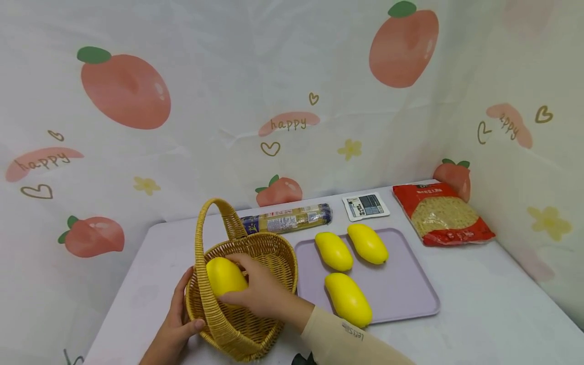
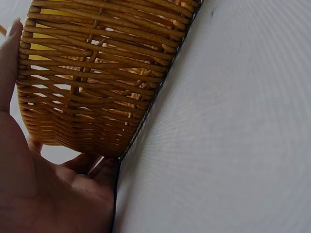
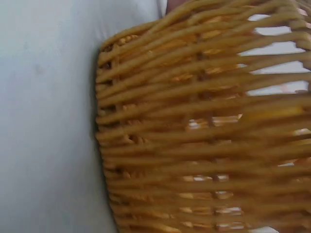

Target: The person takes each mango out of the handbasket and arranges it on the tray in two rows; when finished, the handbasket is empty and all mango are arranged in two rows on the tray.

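Note:
A wicker basket (image 1: 286, 253) with a tall arched handle stands on the white table. My left hand (image 1: 175, 319) holds its left side, thumb at the rim and fingers against the outer wall; in the left wrist view, the hand (image 2: 58, 189) lies low along the weave. Inside the basket, behind the handle, my right hand (image 1: 261, 286) grips a yellow mango (image 1: 223, 274) between thumb and fingers. The right wrist view is filled by the basket's woven wall (image 3: 194, 136), hiding most of that hand. Three more mangoes, one of them the front mango (image 1: 349, 300), lie on a lilac tray (image 1: 406, 294).
Behind the basket lies a long clear pack of noodles (image 1: 292, 219) with blue ends. A small white packet (image 1: 366, 206) sits behind the tray. To the right is a red bag of pasta (image 1: 444, 213). Fruit-printed white cloth (image 1: 219, 76) hangs along the back and right.

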